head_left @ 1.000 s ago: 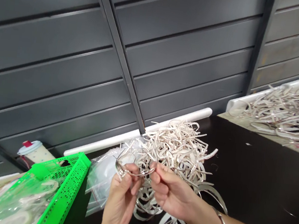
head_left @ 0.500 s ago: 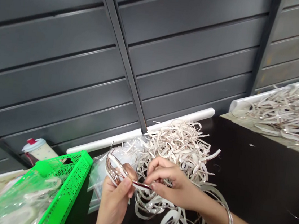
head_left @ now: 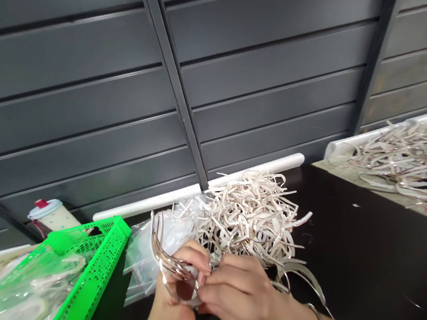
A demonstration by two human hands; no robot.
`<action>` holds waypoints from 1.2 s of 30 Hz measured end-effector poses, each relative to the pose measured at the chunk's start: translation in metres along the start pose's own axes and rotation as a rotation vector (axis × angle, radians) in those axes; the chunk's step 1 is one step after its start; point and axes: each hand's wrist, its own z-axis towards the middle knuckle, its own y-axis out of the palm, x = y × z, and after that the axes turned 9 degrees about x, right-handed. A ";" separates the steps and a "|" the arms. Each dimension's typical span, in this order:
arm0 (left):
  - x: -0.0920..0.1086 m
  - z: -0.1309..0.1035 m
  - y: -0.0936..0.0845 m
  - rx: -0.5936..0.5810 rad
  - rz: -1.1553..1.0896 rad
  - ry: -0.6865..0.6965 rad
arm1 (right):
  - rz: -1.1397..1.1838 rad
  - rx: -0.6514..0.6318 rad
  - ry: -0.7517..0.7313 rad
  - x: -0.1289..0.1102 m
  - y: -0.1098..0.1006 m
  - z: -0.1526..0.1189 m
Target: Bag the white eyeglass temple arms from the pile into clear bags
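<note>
A bundle of thin, curved, shiny metallic-and-white strips lies across my left hand. My left fingers curl around the bundle while the thumb stands away from it, lower down. My right hand is closed, its fingertips meeting the left fingers at the right end of the strips. What exactly the right fingertips pinch is mostly hidden, but a strip end runs into them. Behind my hands lies a tangled pile of similar strips on the black table.
Clear plastic bags lie left of the pile. Farther left is a green perforated basket with bagged pale items, and a lidded cup behind it. More strips lie at far right. A grey panelled wall stands behind a white tube.
My left hand has turned, its thumb dropping away from the strips and the bundle swinging more upright. My right hand has moved down and closer, now against the left fingers.
</note>
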 end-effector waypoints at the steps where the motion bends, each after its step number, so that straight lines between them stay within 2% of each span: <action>1: 0.001 -0.001 0.001 -0.015 0.011 -0.028 | -0.035 0.003 0.010 0.000 0.000 0.000; 4: 0.008 -0.002 0.005 -0.006 -0.092 -0.082 | -0.077 -0.006 0.018 0.004 -0.001 -0.001; 9: 0.019 0.006 0.005 0.116 -0.634 -0.219 | -0.075 0.104 0.088 0.021 -0.014 -0.001; 13: 0.019 0.011 -0.006 0.204 -0.940 -0.214 | -0.163 0.143 0.204 0.036 -0.025 0.001; 16: 0.017 0.013 -0.012 0.195 -0.999 -0.183 | -0.214 0.124 0.237 0.041 -0.027 0.001; 21: 0.019 0.014 -0.014 0.159 -0.946 -0.160 | -0.199 0.074 0.264 0.043 -0.022 -0.002; 24: 0.022 0.013 -0.013 0.155 -0.933 -0.191 | -0.186 -0.063 0.329 0.046 -0.013 -0.006; 27: 0.023 0.012 -0.013 0.238 -0.860 -0.195 | -0.195 -0.375 0.383 0.048 0.002 -0.014; 30: 0.022 0.013 -0.013 0.292 -0.855 -0.213 | -0.206 -0.654 0.355 0.050 0.020 -0.027; 36: 0.021 0.014 -0.016 0.245 -0.939 -0.239 | -0.342 -0.788 0.273 0.070 0.052 -0.066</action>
